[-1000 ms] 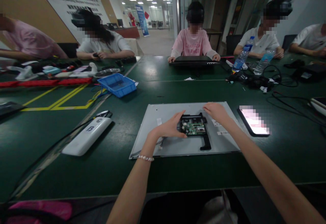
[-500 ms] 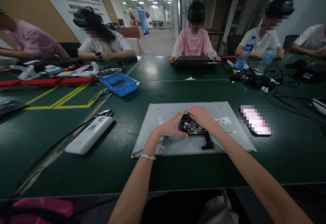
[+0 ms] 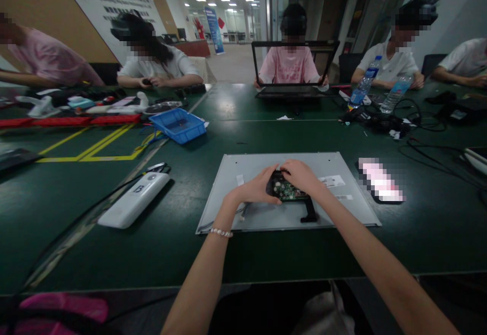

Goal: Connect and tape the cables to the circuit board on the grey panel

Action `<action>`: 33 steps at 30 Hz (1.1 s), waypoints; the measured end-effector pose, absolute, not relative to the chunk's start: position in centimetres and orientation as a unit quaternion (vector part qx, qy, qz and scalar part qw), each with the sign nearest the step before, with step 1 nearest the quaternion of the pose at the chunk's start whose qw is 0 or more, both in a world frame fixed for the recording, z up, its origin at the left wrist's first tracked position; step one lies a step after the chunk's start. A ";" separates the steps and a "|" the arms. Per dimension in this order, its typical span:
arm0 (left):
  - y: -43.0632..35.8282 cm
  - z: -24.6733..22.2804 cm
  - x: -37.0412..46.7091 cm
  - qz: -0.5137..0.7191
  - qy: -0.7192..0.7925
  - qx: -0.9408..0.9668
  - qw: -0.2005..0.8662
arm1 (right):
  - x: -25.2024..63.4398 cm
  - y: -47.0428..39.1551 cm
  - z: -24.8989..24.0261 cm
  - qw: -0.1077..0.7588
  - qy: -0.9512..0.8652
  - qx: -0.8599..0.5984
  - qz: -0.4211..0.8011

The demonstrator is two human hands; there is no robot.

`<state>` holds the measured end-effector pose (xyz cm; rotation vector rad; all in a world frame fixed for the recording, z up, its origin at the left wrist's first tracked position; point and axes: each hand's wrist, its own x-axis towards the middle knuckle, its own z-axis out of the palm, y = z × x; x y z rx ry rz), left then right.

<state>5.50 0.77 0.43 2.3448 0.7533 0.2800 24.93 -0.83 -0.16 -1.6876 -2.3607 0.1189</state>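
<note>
A green circuit board in a black plastic frame lies on a flat grey metal panel in front of me. My left hand is closed around the board's left end, thumb at the near edge and fingers at the far edge. From the far side, my right hand bends its fingers over the frame's upper left edge, close to the left fingertips. The right fingertips are partly hidden behind the hand. Thin cables show beside my left wrist on the panel.
A white power bank with a cable lies left of the panel, a lit phone right of it. Beyond are a blue basket and two water bottles. Across the table, a person holds a black rectangular frame.
The person opposite has raised a black frame upright from the dark flat piece. My hands stay almost in place on the circuit board, the right fingers shifting only slightly.
</note>
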 end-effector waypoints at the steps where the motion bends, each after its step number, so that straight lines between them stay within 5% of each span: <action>1: 0.7 0.5 5.5 0.106 0.286 0.895 0.325 | 25.0 -0.9 -0.1 0.124 -0.806 -0.578 0.043; 10: 2.4 2.3 3.0 0.248 0.417 0.858 0.169 | 26.8 -3.2 1.0 0.185 -0.795 -0.575 0.058; 15: 4.4 1.0 -0.6 0.195 0.531 0.815 0.126 | 27.8 -5.5 1.1 0.238 -0.782 -0.571 0.077; 28: 3.6 -1.0 -2.1 0.189 0.516 0.820 0.160 | 26.7 -7.0 0.0 0.322 -0.765 -0.552 0.084; 33: 3.0 0.7 -2.1 0.260 0.539 0.758 0.260 | 27.0 -7.3 0.2 0.339 -0.760 -0.549 0.077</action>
